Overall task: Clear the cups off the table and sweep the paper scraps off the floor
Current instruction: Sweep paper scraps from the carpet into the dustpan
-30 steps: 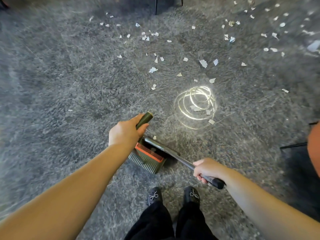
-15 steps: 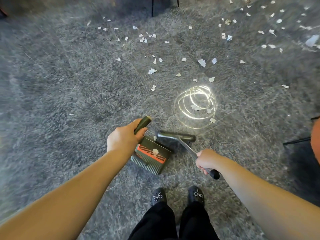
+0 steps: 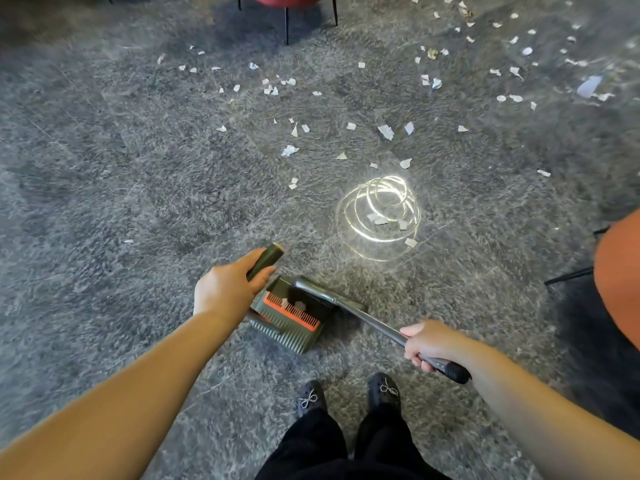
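My left hand grips the upright handle of a dark green dustpan with an orange comb strip, standing on the grey floor. My right hand grips the metal shaft of a broom. The broom head lies across the dustpan's mouth. One white scrap sits inside the pan. Several white paper scraps lie scattered over the floor ahead, thickest at the far right. A few scraps lie inside a bright ring-shaped light patch.
A red chair with thin black legs stands at the top centre. An orange rounded seat with a dark leg juts in at the right edge. My black shoes stand just behind the dustpan.
The broom head swept back from the floor in front into the dustpan's mouth. My right hand pulled down and right. The view tilted up, showing the red chair.
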`<state>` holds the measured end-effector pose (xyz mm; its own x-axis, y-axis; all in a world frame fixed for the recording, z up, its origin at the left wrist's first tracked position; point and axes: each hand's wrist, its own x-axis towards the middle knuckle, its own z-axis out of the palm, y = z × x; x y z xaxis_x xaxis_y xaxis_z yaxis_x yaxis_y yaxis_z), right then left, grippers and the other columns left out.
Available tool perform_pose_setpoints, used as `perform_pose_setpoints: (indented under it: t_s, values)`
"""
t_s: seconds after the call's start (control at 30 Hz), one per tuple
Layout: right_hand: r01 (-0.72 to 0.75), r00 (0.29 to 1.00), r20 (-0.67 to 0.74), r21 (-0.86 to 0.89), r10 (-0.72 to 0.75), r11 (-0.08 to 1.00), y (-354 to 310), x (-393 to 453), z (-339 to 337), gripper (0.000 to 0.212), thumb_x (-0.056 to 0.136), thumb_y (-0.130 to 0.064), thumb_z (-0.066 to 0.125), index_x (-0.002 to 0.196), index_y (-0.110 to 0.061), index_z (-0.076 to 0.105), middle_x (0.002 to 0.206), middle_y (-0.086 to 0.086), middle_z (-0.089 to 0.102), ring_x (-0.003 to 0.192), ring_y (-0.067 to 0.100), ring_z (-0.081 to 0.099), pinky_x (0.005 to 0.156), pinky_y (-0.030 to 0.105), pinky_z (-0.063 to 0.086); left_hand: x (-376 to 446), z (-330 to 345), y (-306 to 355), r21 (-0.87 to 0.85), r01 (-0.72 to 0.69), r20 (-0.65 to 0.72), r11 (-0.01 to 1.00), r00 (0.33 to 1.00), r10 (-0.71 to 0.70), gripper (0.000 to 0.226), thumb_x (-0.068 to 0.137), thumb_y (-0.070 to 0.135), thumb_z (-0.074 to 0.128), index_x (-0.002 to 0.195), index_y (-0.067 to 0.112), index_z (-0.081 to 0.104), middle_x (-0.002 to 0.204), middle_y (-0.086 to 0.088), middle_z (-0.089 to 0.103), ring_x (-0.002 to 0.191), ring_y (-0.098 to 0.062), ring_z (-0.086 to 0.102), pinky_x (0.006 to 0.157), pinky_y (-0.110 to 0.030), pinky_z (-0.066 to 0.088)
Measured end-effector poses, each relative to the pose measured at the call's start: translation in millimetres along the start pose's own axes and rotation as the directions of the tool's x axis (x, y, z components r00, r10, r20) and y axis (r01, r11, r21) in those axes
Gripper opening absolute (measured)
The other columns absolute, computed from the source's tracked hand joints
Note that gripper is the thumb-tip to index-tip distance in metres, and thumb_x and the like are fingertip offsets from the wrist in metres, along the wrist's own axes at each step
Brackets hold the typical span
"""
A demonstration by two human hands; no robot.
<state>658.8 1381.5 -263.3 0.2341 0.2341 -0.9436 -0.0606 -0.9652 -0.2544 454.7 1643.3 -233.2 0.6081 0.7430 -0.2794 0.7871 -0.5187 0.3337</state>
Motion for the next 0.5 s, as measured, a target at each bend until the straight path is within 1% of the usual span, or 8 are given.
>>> perform_pose_setpoints:
  t_s: [0.1, 0.2, 0.27, 0.33, 0.4, 0.5]
  values:
    - [0.006, 1.0, -0.026, 0.087, -0.004, 0.996, 4, -8, -7, 0.066, 0.089, 0.005, 0.051, 0.149, -0.013, 0.03, 0.066, 0.01, 0.059, 0.041, 0.014, 0.045, 0.039, 0.02, 0.037, 2, -1, -2, 0.012, -0.025, 0.007, 1.0, 1.0, 0.025, 0.036, 0.092, 0.06, 0.044, 0.125, 0.048, 0.051, 0.07, 0.004, 0.064, 0.062, -0.019, 0.06, 0.05, -0.028, 0.046]
    - [0.012, 0.997, -0.076, 0.146, -0.001, 0.989, 7, -10, -15, 0.067, 0.088, 0.005, 0.051, 0.149, -0.013, 0.031, 0.065, 0.009, 0.061, 0.043, 0.015, 0.049, 0.038, 0.02, 0.038, 8, -3, 5, 0.008, -0.082, -0.005, 0.997, 0.997, 0.082, 0.038, 0.092, 0.057, 0.048, 0.127, 0.045, 0.053, 0.071, 0.002, 0.064, 0.064, -0.022, 0.06, 0.052, -0.029, 0.046]
    - [0.02, 0.994, -0.111, 0.18, 0.001, 0.983, 9, -7, -19, 0.066, 0.088, 0.005, 0.051, 0.149, -0.012, 0.031, 0.06, 0.007, 0.061, 0.041, 0.015, 0.049, 0.037, 0.02, 0.038, 17, -5, 13, 0.011, -0.111, -0.013, 0.994, 0.994, 0.111, 0.04, 0.091, 0.056, 0.05, 0.128, 0.044, 0.054, 0.073, -0.002, 0.065, 0.067, -0.025, 0.061, 0.054, -0.03, 0.047]
    - [0.045, 0.991, -0.137, 0.271, -0.007, 0.961, 13, -5, -26, 0.067, 0.087, 0.007, 0.05, 0.149, -0.01, 0.03, 0.054, 0.008, 0.059, 0.037, 0.015, 0.047, 0.037, 0.019, 0.036, 29, -5, 24, 0.011, -0.148, -0.018, 0.989, 0.989, 0.149, 0.041, 0.09, 0.056, 0.051, 0.129, 0.042, 0.055, 0.076, -0.006, 0.068, 0.069, -0.028, 0.063, 0.056, -0.032, 0.05]
    - [0.072, 0.986, -0.167, 0.372, -0.009, 0.926, 19, -2, -36, 0.068, 0.087, 0.009, 0.05, 0.149, -0.008, 0.03, 0.056, 0.011, 0.056, 0.036, 0.017, 0.045, 0.037, 0.02, 0.035, 44, -6, 38, -0.003, -0.166, -0.023, 0.986, 0.986, 0.166, 0.041, 0.09, 0.056, 0.052, 0.129, 0.043, 0.055, 0.079, -0.008, 0.069, 0.071, -0.03, 0.063, 0.058, -0.034, 0.051]
    - [0.112, 0.975, -0.223, 0.467, -0.007, 0.877, 23, 2, -54, 0.068, 0.088, 0.008, 0.051, 0.15, -0.004, 0.025, 0.059, 0.013, 0.054, 0.038, 0.018, 0.045, 0.037, 0.02, 0.035, 68, -7, 64, -0.033, -0.182, -0.035, 0.983, 0.983, 0.181, 0.042, 0.089, 0.057, 0.052, 0.129, 0.045, 0.054, 0.082, -0.01, 0.069, 0.075, -0.032, 0.064, 0.059, -0.032, 0.048]
